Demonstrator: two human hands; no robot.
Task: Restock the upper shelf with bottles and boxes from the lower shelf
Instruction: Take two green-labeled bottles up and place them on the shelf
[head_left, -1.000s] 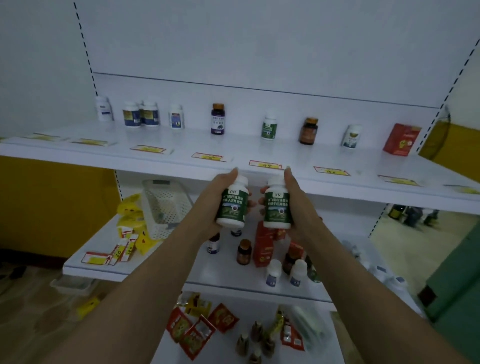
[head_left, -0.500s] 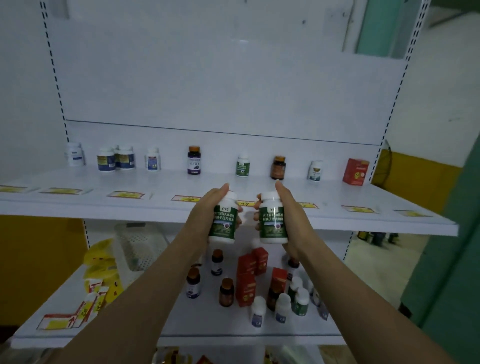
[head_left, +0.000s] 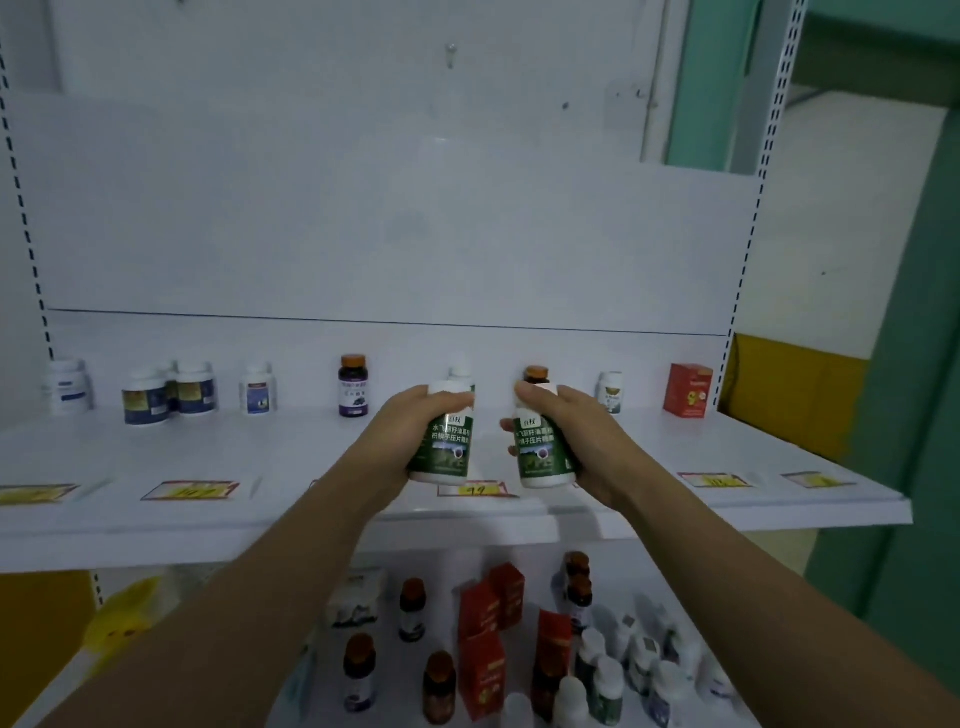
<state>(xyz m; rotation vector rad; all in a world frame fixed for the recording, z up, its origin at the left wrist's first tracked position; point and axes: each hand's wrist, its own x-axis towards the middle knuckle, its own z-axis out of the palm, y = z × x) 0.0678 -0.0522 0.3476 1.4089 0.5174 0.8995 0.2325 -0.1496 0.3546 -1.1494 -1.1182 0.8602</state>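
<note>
My left hand (head_left: 402, 434) grips a white bottle with a green label (head_left: 445, 441), fingers curled over its cap. My right hand (head_left: 576, 431) grips a matching green-labelled bottle (head_left: 540, 449) the same way. Both bottles are upright, side by side, held just above the front half of the white upper shelf (head_left: 285, 467). Along the back of that shelf stand several bottles, among them a purple-labelled one (head_left: 353, 385), and a red box (head_left: 687, 389) at the right end. The lower shelf (head_left: 665, 587) carries red boxes (head_left: 483, 670) and brown bottles (head_left: 439, 686).
Yellow price tags (head_left: 189, 490) lie along the upper shelf's front edge. A white back panel rises behind the shelf, with slotted uprights at both sides. White bottles (head_left: 608, 686) crowd the lower shelf's right part. A yellow packet (head_left: 122, 623) lies at its left.
Both hands have risen with their bottles from below the upper shelf's edge to over its surface. My view has tilted upward and moved closer to the shelf.
</note>
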